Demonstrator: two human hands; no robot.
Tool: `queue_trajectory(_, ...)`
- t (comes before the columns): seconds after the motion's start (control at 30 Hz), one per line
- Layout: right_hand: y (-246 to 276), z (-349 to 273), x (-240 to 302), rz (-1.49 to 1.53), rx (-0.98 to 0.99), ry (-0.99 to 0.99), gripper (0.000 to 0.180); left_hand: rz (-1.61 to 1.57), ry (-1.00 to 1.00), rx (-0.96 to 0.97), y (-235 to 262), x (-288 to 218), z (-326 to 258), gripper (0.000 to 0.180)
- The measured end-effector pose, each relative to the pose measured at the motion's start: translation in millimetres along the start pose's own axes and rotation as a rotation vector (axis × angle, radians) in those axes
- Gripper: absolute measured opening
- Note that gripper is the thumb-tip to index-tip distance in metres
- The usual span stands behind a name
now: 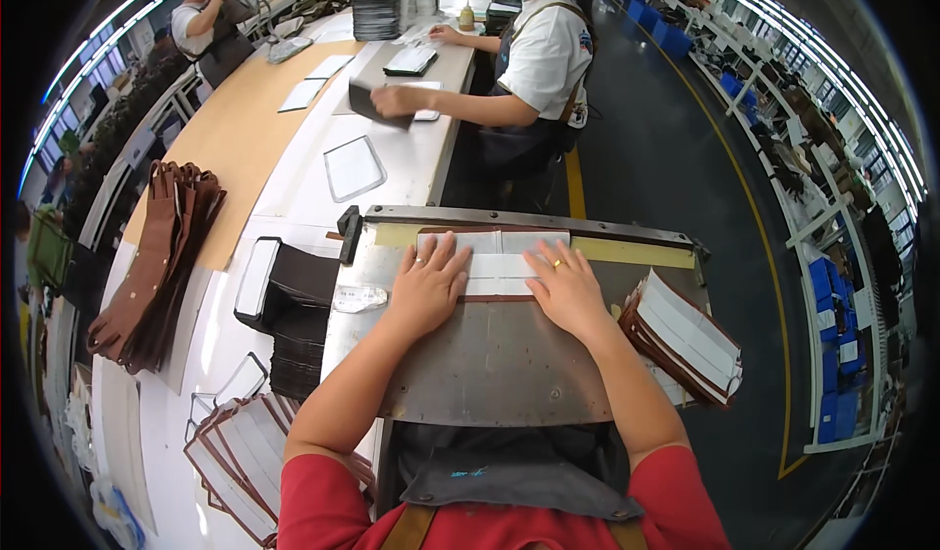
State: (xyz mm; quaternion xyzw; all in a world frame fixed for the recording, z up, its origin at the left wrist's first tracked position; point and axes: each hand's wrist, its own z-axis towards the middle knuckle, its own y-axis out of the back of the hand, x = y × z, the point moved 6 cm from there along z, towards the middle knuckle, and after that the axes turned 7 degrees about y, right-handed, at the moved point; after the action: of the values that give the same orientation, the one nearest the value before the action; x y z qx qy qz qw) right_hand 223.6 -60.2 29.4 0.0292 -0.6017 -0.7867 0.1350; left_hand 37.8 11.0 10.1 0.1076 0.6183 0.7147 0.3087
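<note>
A flat brown leather panel with a white backing (500, 274) lies across the far part of a metal work plate (470, 374), close to its back rail. My left hand (431, 278) rests on the panel's left end, its fingers spread flat. On the right end lies my right hand (565, 281), likewise flat with the fingers apart. Between the two hands the white backing shows, with a seam down its middle and brown edges along the far and near sides. Neither hand is closed around anything.
Stacked white-backed brown panels (682, 339) sit at the plate's right edge; more panels (240, 462) lie lower left. Left of the plate stands a pile of black pieces (299, 295), then bundled brown straps (162, 266). A co-worker (543, 60) handles a dark piece (377, 106) at the table ahead.
</note>
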Motion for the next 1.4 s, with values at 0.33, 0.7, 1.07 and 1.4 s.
queue_trajectory(0.33,-7,5,-9,0.043,0.071,-0.069,0.043,-0.037,-0.091,0.027,-4,0,14,0.044)
queue_trajectory(0.7,0,3,-16,-0.032,0.000,-0.059,0.038,-0.006,-0.056,-0.064,-7,-14,24,0.042)
queue_trajectory(1.07,7,2,-6,0.039,-0.048,-0.009,0.034,-0.027,-0.114,-0.199,8,-27,18,0.033)
queue_trajectory(1.4,7,3,-2,0.006,-0.044,0.010,0.035,-0.044,-0.124,-0.198,11,-25,17,0.033)
